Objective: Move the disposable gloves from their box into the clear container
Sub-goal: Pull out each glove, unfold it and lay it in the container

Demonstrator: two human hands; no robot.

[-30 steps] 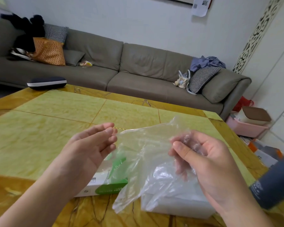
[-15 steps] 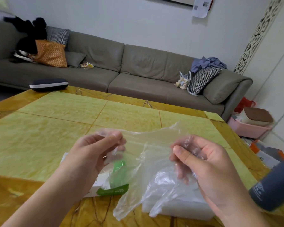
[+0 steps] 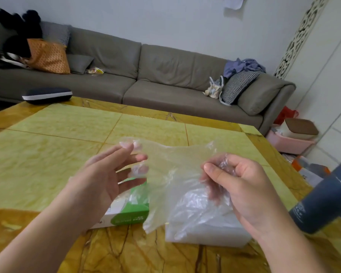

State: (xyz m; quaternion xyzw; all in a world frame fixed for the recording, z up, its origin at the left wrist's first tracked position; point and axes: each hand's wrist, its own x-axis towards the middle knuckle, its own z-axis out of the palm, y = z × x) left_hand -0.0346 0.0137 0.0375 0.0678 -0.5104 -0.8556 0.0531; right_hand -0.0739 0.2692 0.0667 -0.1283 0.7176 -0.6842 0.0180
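Left hand (image 3: 104,180): fingers spread wide, tips poked into the upper left edge of a thin clear plastic disposable glove (image 3: 171,174); no pinch visible.
Right hand (image 3: 242,186): fingers curled narrow, thumb pressed on the bunched right edge of the glove, holding it.
Glove: stretched between both hands, held up above the surface, its lower end hanging down in front of the box and the container.
Glove box (image 3: 129,211): white cardboard with green panel, lay flat on the surface under the left hand, partly hidden by the wrist.
Clear container (image 3: 205,231): frosted translucent plastic, rectangular, sat just right of the box, below the right hand; crinkled clear plastic showed inside, count not readable.
Surface (image 3: 53,146): yellow marble-pattern table top with brown border.
Dark blue-grey cylindrical bottle (image 3: 323,203): stood at the right edge, tilted in view, near the right wrist.
Background: grey sofa (image 3: 165,75) beyond the surface.
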